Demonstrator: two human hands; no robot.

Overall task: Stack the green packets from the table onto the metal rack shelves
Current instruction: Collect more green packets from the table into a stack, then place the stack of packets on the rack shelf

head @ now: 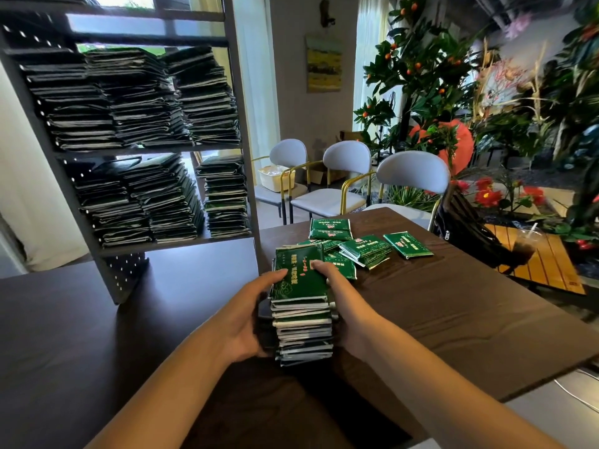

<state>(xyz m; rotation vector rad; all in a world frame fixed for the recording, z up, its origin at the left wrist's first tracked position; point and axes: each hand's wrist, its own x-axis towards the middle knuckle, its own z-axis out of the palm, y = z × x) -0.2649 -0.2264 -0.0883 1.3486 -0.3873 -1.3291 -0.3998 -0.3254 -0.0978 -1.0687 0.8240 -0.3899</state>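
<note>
A tall stack of green packets [301, 306] stands in front of me over the dark table [453, 312]. My left hand [246, 315] grips its left side, thumb on the top packet. My right hand [346, 306] grips its right side, thumb also on top. Whether the stack rests on the table or is lifted I cannot tell. Several loose green packets [359, 246] lie on the table just behind the stack. The metal rack [240, 102] stands at the left, two of its shelves filled with rows of stacked packets [136, 98].
Three pale chairs [411, 176] stand behind the table. A dark bag [466, 228] hangs at the table's right far corner. Plants and flowers fill the right side. A wooden side table with a drink cup [525, 244] sits at the right.
</note>
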